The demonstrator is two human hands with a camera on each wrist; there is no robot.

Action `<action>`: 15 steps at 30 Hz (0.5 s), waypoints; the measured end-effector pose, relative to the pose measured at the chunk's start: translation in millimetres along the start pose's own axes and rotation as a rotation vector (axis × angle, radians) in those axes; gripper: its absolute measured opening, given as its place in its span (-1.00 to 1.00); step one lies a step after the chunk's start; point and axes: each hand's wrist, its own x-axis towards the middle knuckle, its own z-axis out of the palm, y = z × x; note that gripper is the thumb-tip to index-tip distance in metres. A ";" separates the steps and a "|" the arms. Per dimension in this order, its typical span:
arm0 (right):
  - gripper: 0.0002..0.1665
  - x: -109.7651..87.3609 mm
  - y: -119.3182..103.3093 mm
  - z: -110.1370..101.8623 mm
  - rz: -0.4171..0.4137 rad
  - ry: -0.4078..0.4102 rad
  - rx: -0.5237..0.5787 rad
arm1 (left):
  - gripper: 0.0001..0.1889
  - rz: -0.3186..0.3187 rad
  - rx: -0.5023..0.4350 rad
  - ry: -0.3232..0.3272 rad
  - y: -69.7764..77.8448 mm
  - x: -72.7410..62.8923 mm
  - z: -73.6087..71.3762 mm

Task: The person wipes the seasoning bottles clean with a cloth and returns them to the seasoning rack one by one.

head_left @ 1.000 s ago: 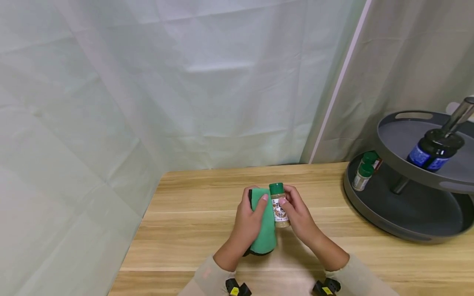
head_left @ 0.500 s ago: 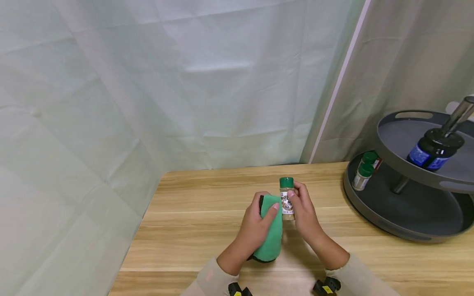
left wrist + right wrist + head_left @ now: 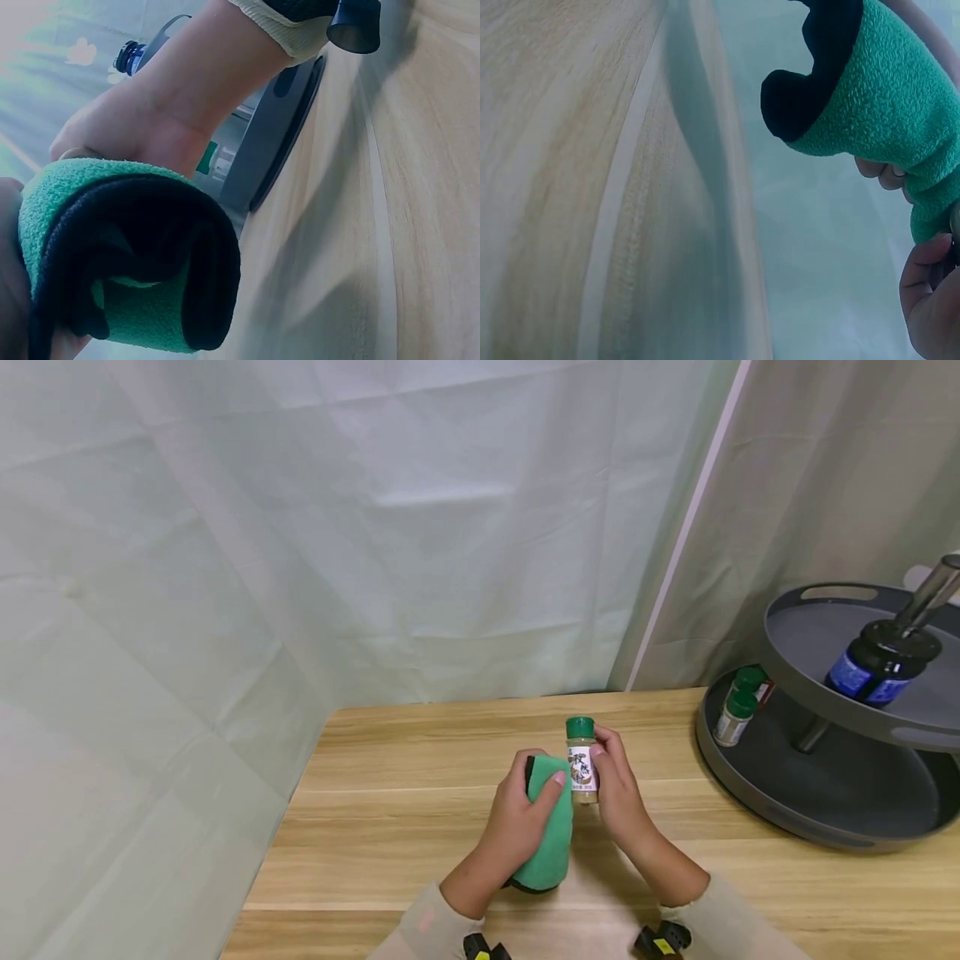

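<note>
My left hand point(image 3: 517, 814) grips a folded green cloth point(image 3: 553, 835) with a dark edge, its thumb lying across the front. Close against the cloth's right side, my right hand point(image 3: 618, 785) holds a spice jar point(image 3: 581, 764) with a green cap, a white label and tan contents. The jar is upright above the table. In the left wrist view the rolled end of the cloth point(image 3: 150, 330) shows its dark lining, and the jar is hidden. The right wrist view has the cloth point(image 3: 892, 97) at upper right, with part of the right hand point(image 3: 934, 300) below it.
A dark grey two-tier round rack point(image 3: 810, 822) stands at the right. Its lower tier carries green-capped jars point(image 3: 733, 720); a dark jar with a blue label point(image 3: 870, 672) sits on the upper tier. Pale curtains point(image 3: 465, 568) hang behind the wooden table point(image 3: 375, 835).
Both hands have shifted slightly right with the cloth and jar since a second ago. Over the last half second they barely move; the right thumb slides toward the jar's right edge, showing more label.
</note>
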 end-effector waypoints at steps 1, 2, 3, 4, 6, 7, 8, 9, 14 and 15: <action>-0.53 0.1 -0.2 0.5 0.006 -0.010 0.006 | -0.67 -0.004 -0.008 0.008 -0.5 0.4 -0.4; -0.54 0.1 -0.5 1.1 0.012 -0.019 0.009 | -0.67 -0.010 -0.015 0.014 -1.0 0.7 -0.8; -0.55 0.0 -0.5 1.7 0.015 -0.030 0.017 | -0.67 -0.014 -0.024 0.019 -1.4 1.0 -1.2; -0.56 -0.2 -0.5 2.3 0.016 -0.041 0.024 | -0.67 -0.017 -0.031 0.025 -2.1 1.3 -1.6; -0.58 -0.9 -0.2 3.4 0.014 -0.068 0.039 | -0.66 -0.028 -0.041 0.039 -3.5 1.8 -2.5; -0.58 -1.4 0.1 3.9 0.014 -0.082 0.045 | -0.65 -0.030 -0.045 0.046 -4.0 2.1 -3.0; -0.59 -1.9 0.3 4.3 0.011 -0.092 0.047 | -0.65 -0.033 -0.050 0.053 -4.4 2.4 -3.6; -0.59 -2.3 0.7 4.5 0.011 -0.106 0.053 | -0.64 -0.034 -0.053 0.060 -4.3 2.8 -4.3; -0.59 -3.5 -0.7 4.5 0.016 -0.155 0.027 | -0.63 -0.033 -0.062 0.093 -3.1 5.5 -8.5; -0.58 -3.6 -1.2 4.6 0.015 -0.167 0.022 | -0.63 -0.032 -0.061 0.101 -2.6 6.0 -9.3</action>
